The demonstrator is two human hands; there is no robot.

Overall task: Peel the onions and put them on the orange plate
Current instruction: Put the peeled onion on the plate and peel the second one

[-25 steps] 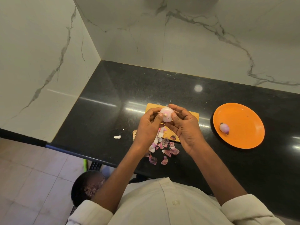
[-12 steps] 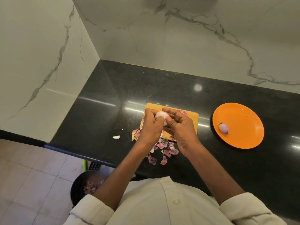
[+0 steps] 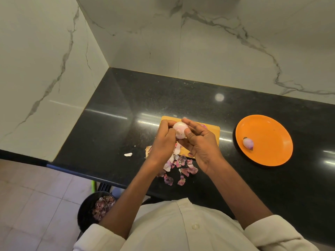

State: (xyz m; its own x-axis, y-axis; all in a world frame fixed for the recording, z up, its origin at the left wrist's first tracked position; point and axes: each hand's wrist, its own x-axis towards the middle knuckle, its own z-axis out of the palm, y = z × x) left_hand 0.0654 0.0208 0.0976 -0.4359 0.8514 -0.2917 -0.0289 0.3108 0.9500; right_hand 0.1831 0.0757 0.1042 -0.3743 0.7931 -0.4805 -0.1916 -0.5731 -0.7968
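Note:
Both hands hold a pale, mostly peeled onion [image 3: 179,130] above the yellow cutting board [image 3: 211,130]. My left hand [image 3: 164,140] curls round its left side. My right hand [image 3: 199,144] grips it from the right, thumb pressed on its front. The orange plate [image 3: 268,131] lies to the right on the counter, with one small peeled onion [image 3: 248,142] on its left part. A purple onion piece [image 3: 204,125] shows on the board just behind my right hand.
Pink and white onion skins [image 3: 178,167] are scattered on the black counter [image 3: 117,115] below my hands; one white scrap [image 3: 128,154] lies further left. A dark bin [image 3: 90,209] holding peelings stands on the floor below the counter edge. Marble walls close the back and left.
The onion has been turned a little between my hands and sits slightly further from me over the board. The plate and its onion have not moved.

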